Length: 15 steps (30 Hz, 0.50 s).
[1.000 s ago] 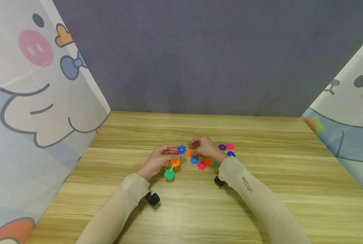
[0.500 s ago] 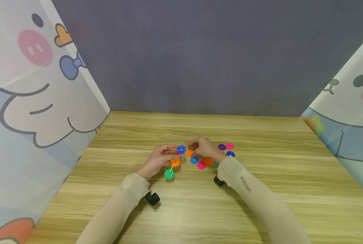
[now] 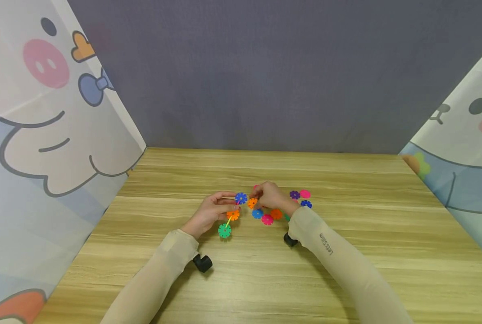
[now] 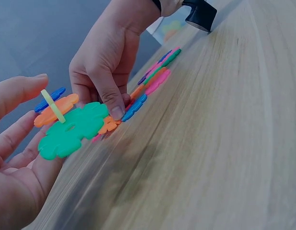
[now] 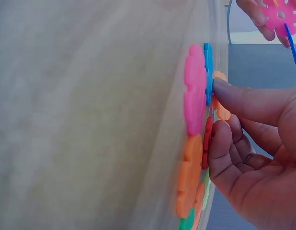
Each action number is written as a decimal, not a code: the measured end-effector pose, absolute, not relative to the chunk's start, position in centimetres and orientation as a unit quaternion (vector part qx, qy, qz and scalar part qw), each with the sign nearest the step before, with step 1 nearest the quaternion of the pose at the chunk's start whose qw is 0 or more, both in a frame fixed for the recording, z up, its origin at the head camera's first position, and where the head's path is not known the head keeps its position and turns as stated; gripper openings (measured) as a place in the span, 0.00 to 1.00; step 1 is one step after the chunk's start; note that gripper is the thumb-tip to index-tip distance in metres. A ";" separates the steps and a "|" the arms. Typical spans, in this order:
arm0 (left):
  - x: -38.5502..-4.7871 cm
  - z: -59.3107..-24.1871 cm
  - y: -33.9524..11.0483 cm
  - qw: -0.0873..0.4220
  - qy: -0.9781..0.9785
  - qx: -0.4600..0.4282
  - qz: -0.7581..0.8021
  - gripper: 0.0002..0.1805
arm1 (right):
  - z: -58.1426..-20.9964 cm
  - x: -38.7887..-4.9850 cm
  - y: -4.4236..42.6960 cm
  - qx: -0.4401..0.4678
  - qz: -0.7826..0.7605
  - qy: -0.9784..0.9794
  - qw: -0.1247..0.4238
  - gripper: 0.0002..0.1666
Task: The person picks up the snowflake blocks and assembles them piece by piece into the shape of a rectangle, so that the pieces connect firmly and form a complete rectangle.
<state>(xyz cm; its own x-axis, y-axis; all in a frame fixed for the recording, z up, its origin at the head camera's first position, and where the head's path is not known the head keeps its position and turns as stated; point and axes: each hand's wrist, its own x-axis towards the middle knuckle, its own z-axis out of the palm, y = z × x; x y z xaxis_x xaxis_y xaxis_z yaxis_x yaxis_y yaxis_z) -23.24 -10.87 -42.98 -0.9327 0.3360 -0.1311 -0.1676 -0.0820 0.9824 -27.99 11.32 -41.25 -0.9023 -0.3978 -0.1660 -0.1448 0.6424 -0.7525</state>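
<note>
My left hand (image 3: 210,213) holds a chain of interlocked notched plastic discs above the table, pinched near its middle. In the chain are a green disc (image 3: 225,231), a yellow one seen edge-on (image 4: 53,106), an orange one (image 3: 233,215), a pink one (image 5: 282,15) and a blue one (image 3: 241,198). To the right, my right hand (image 3: 272,195) pinches a loose orange disc (image 3: 252,203) between thumb and fingers, at the left end of the loose discs. A light blue disc (image 3: 257,213) lies just under its thumb.
Loose discs lie about the right hand: a pink one (image 3: 267,219), another orange one (image 3: 276,214), a red one (image 5: 207,143) and a green one partly under the wrist. Farther right are purple (image 3: 294,195), pink (image 3: 305,194) and dark blue (image 3: 306,204) discs. A grey partition (image 3: 241,81) stands behind.
The orange disc at my right fingertips has tilted up from the table. A pink disc behind the right fingers has come into sight. My left hand and its chain stay nearly still.
</note>
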 end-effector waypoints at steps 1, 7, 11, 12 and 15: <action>-23.2 -43.0 -10.9 0.172 0.656 0.065 0.732 0.24 | -41.3 -28.0 11.3 -0.150 -0.394 0.893 0.158 0.18; -23.2 -42.8 -10.9 0.173 0.658 0.064 0.730 0.24 | -41.3 -27.9 11.7 -0.151 -0.402 0.891 0.146 0.14; -23.1 -42.8 -11.0 0.172 0.659 0.064 0.729 0.24 | -41.3 -28.0 12.3 -0.164 -0.418 0.882 0.143 0.09; -23.1 -42.8 -11.0 0.172 0.659 0.065 0.729 0.24 | -41.3 -28.0 12.4 -0.166 -0.421 0.881 0.141 0.08; -23.1 -42.7 -11.0 0.173 0.660 0.066 0.728 0.24 | -41.3 -28.0 12.9 -0.166 -0.434 0.875 0.135 0.06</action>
